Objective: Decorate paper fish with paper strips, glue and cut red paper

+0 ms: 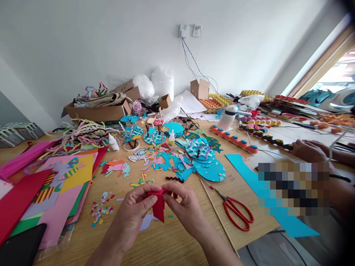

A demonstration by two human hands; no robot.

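Paper sheets (62, 205) stacked far left on worktop (188, 255); left hand (132, 207), fingers pinching folded red paper (159, 208) above the worktop; right hand (186, 207), fingers pinching its right edge. Farther right, red-handled scissors (229, 200); beyond, blue paper strip (252, 188).

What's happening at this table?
A person pinches a folded piece of red paper between the left hand and right hand, above the table. Red-handled scissors and a thin stick lie to the right, unheld. Paper scraps and blue paper pieces sit beyond. Another person's hand is at the far right, near a black-and-yellow strip.
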